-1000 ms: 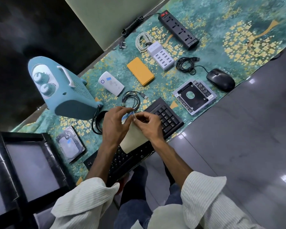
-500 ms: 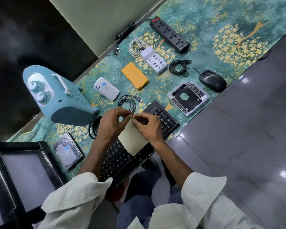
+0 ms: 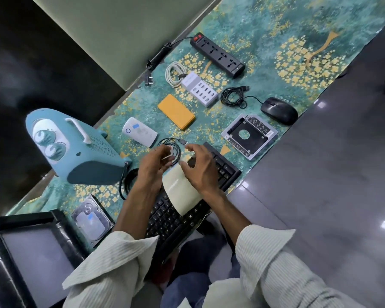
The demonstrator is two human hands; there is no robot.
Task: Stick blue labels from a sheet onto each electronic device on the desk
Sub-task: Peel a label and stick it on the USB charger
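Both hands were up over the black keyboard (image 3: 222, 172), close together. The left hand (image 3: 152, 164) had its fingers curled, pinching something small and pale at the fingertips; too blurry to tell what it was. The right hand (image 3: 200, 167) had its fingers loosely spread at the top, with the pale cream label sheet (image 3: 182, 192) pinned under the thumb side of its palm, the sheet hanging down over the keys toward the person. No blue was showing on that side of the sheet.

Just past the fingertips lay a small coiled black cable (image 3: 171, 147), and a bit further left was the white rounded power bank (image 3: 139, 132), which already had a blue label on it. The silver hard drive (image 3: 91, 223) near the left sleeve had a blue label too. The big light-blue heater with two knobs (image 3: 76, 150) sat on the left of the counter (image 3: 298, 30), which had a teal and gold floral cloth on it.

Further out: an orange flat rectangular case (image 3: 176, 111), a white multi-port USB charger (image 3: 200, 88), a black power strip (image 3: 218, 54), a black wired mouse (image 3: 278, 110) and a silver drive caddy (image 3: 249, 135) to the right. I couldn't spot any blue labels on those.
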